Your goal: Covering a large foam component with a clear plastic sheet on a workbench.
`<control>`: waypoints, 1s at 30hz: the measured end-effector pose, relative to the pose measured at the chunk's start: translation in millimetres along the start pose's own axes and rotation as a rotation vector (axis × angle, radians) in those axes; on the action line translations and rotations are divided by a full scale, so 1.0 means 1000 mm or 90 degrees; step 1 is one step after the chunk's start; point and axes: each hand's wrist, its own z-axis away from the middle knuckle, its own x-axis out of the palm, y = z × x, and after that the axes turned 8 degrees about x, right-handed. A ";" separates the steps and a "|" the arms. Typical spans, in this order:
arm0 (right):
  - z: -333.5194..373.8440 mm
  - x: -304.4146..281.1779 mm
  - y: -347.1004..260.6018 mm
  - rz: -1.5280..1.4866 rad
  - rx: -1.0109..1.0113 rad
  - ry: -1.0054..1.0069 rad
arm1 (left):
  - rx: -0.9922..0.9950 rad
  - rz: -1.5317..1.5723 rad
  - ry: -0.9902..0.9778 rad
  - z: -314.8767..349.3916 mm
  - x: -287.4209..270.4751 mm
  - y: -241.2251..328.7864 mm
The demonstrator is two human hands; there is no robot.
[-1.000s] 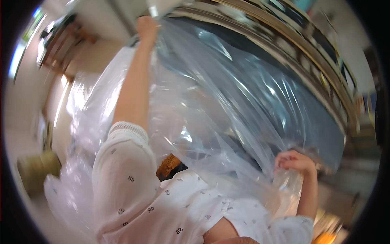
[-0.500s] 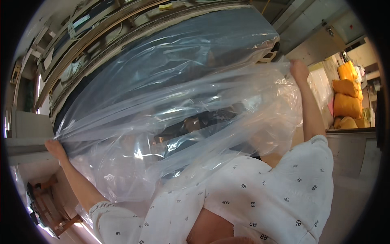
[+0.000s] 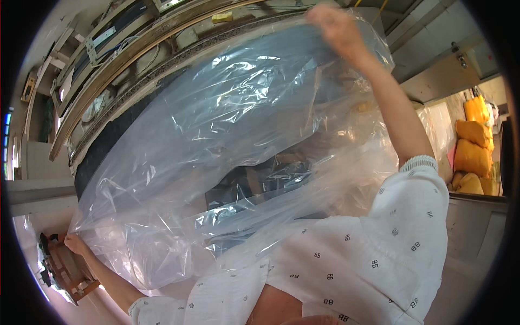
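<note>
A large sheet of clear plastic film point(image 3: 233, 103), creased and shiny, spreads over a dark blue-grey surface and hangs toward my body. My left hand point(image 3: 76, 244) is closed on the film's edge at the near left, pulling it into folds. Over the far right part of the film is my right hand point(image 3: 336, 35), its fingers smeared by motion, so their grip cannot be made out. Through a gap or clearer patch in the middle, a dark area point(image 3: 254, 181) shows.
Along the far side run long rails and a wooden strip point(image 3: 97, 108), with a small yellow block point(image 3: 222, 18) on them. Orange-yellow bundles point(image 3: 472, 146) are stacked at the right. A brown wooden stool-like frame point(image 3: 73, 265) stands at the lower left.
My right hand has swung up and left from the film's right side to its far edge. My left hand has come down nearer with the film. The film now lies further over the surface.
</note>
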 end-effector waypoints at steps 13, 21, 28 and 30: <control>0.036 0.082 -0.011 0.255 -0.159 -0.194 | -0.344 0.479 -0.010 0.078 -0.162 -0.092; -0.021 0.101 0.017 0.051 -0.106 -0.133 | -0.413 0.826 -0.131 0.167 -0.194 -0.144; -0.042 0.071 0.015 -0.208 -0.059 0.008 | -0.484 0.743 -0.166 0.146 -0.157 -0.130; -0.057 0.028 -0.001 -0.395 0.111 0.039 | -0.391 0.853 -0.052 0.098 -0.144 -0.067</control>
